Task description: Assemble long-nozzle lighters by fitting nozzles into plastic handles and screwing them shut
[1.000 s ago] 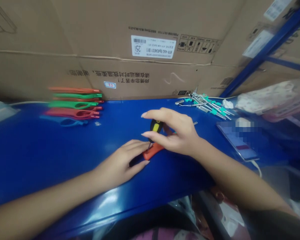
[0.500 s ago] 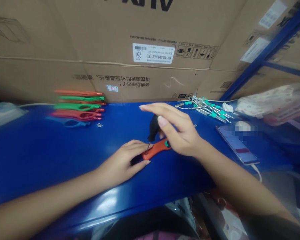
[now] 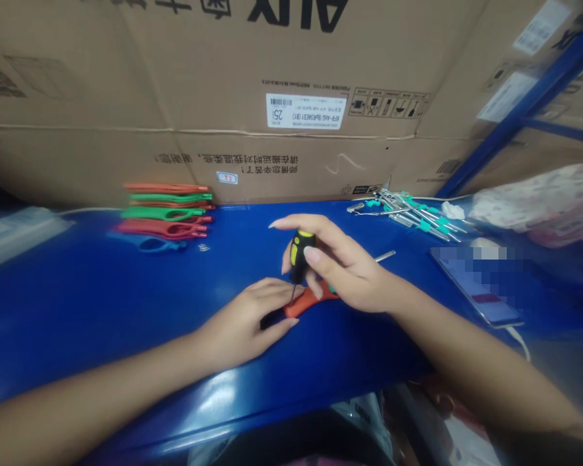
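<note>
My right hand (image 3: 342,262) is closed around the black and yellow handle of a short screwdriver (image 3: 300,254). The screwdriver stands nearly upright, its tip on the left end of an orange plastic handle (image 3: 315,296). My left hand (image 3: 252,320) grips that left end, thumb on the near side and fingers on the far side. A bit of green shows on the orange handle close to my right hand. From behind my right hand a metal strip (image 3: 385,256) sticks out to the right. My right palm and fingers hide part of the orange handle.
Several coloured plastic handles (image 3: 168,212) lie stacked at the back left, with small screws (image 3: 203,247) beside them. Metal rods with green parts (image 3: 418,217) are piled at the back right. A phone (image 3: 476,288) with a cable lies right. Cardboard boxes (image 3: 223,77) stand behind the blue table (image 3: 126,310).
The whole view has shifted slightly. My right hand has turned on the screwdriver, so its yellow parts now show. My left hand keeps its hold on the orange handle.
</note>
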`<state>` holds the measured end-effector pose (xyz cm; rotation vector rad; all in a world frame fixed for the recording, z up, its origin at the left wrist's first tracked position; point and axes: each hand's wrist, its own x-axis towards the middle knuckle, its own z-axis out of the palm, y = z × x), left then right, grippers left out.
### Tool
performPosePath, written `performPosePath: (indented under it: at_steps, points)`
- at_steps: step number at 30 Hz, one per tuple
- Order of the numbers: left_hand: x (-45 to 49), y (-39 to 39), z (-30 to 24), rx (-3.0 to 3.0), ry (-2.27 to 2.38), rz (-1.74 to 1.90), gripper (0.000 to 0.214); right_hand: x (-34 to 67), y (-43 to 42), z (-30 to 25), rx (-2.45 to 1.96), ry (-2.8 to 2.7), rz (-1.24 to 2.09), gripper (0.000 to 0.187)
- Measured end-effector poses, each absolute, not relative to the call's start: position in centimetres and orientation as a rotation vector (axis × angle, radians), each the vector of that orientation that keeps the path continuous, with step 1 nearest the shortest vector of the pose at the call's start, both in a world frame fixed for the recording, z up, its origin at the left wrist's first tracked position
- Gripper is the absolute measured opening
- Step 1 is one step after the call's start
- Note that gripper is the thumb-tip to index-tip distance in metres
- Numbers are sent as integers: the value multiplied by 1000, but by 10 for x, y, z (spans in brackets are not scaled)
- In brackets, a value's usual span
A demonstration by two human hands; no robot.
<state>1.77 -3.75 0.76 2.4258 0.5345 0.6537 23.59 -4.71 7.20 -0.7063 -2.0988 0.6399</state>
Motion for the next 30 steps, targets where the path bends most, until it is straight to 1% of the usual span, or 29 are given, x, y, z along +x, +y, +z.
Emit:
performPosePath:
  at_steps: [1, 4, 5, 6, 9, 10, 11, 13, 15, 16, 17, 19, 21, 22, 24, 26, 27, 28, 30]
  points:
    - [18, -37, 7, 2425, 537, 658, 37, 237, -46, 71, -727, -2086, 549, 37]
    - [18, -37, 5, 2420, 540, 693, 36, 239, -45, 72, -781, -2038, 80, 34]
    - [18, -37, 5, 2418, 535, 703, 36, 240, -46, 73, -783, -2040, 25, 34]
    - [18, -37, 5, 2414, 526, 711, 36, 240, -47, 75, -777, -2057, 71, 35]
    - [18, -37, 5, 2398, 507, 710, 34, 237, -51, 79, -723, -2061, 520, 39]
    - [18, -37, 6, 2396, 504, 704, 31, 235, -52, 80, -697, -2032, 593, 38]
    - [17, -37, 5, 2395, 506, 697, 29, 234, -52, 80, -671, -2005, 568, 33]
    - [17, -37, 5, 2400, 521, 675, 26, 232, -52, 80, -647, -1986, 293, 23]
    - [16, -37, 5, 2406, 535, 670, 26, 233, -52, 80, -650, -2000, 12, 23]
    - [16, -37, 5, 2407, 537, 675, 27, 233, -52, 80, -662, -2021, -27, 25]
    - [17, -37, 5, 2408, 533, 681, 28, 234, -53, 81, -685, -2044, 20, 28]
    - [17, -37, 6, 2403, 518, 675, 29, 234, -55, 83, -709, -2062, 267, 34]
    - [17, -37, 6, 2395, 505, 664, 27, 233, -56, 85, -689, -2040, 432, 30]
    - [17, -37, 7, 2392, 505, 661, 27, 233, -56, 86, -671, -2024, 405, 25]
    - [17, -38, 7, 2394, 515, 666, 28, 233, -57, 87, -656, -2020, 171, 16]
    - [17, -38, 6, 2403, 528, 667, 28, 234, -57, 88, -676, -2050, -74, 18]
    - [17, -37, 6, 2404, 529, 666, 26, 235, -58, 87, -681, -2082, -100, 22]
    - [17, -37, 6, 2403, 525, 670, 25, 236, -58, 87, -691, -2120, -32, 28]
    - [17, -36, 6, 2399, 511, 683, 24, 236, -57, 84, -707, -2138, 280, 38]
